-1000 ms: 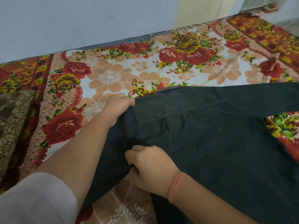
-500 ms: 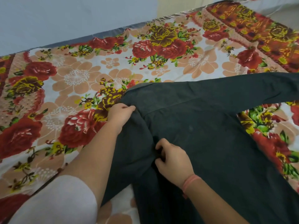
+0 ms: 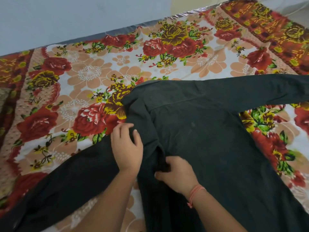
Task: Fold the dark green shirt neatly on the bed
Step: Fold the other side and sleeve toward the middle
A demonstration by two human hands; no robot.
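The dark green shirt (image 3: 209,139) lies back-up across the floral bedsheet (image 3: 93,77). One long sleeve stretches to the right edge, the other runs down to the lower left. My left hand (image 3: 127,146) grips the cloth at the left shoulder, thumb over the fabric. My right hand (image 3: 175,173), with a pink wrist thread, pinches a bunched fold of the shirt just below the shoulder seam. The shirt's hem is out of view below.
A pale wall (image 3: 66,17) runs along the bed's far edge. A brown patterned pillow (image 3: 3,99) peeks in at the left edge. Bare floral sheet lies beyond the shirt's collar and to its left.
My left hand slid down from the collar edge to the shoulder. The left sleeve now lies spread out toward the lower left. My right hand keeps its pinch on the fold.
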